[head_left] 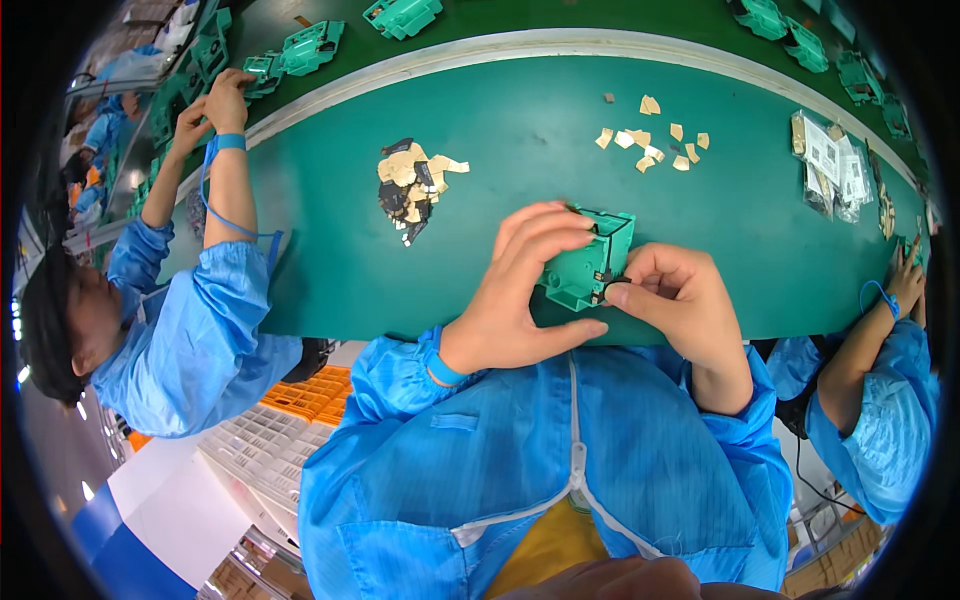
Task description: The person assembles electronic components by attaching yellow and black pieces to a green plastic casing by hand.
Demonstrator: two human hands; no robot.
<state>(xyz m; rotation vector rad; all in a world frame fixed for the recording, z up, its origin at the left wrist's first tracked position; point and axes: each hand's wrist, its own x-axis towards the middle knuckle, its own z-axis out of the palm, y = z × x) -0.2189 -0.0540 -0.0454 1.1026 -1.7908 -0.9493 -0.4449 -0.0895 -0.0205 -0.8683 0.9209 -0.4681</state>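
Note:
A green plastic housing (573, 273), open on one side and with a black strip along its upper edge, is tilted above the table. My left hand (515, 290) holds it, with the fingers along its far left side and the thumb stretched out below. At the housing's right edge, my right hand (688, 297) pinches a small black part (615, 285) between thumb and forefinger. That part touches the housing wall; its exact shape is mostly hidden by the fingertips.
A pile of beige and black pieces (410, 180) lies left on the green table (330, 210), with scattered beige pieces (640, 138) at the far right. Clear bags (830, 165) lie further right. Beyond a pale rail (540, 42) stand green housings (312, 47). Co-workers (215, 280) sit on both sides.

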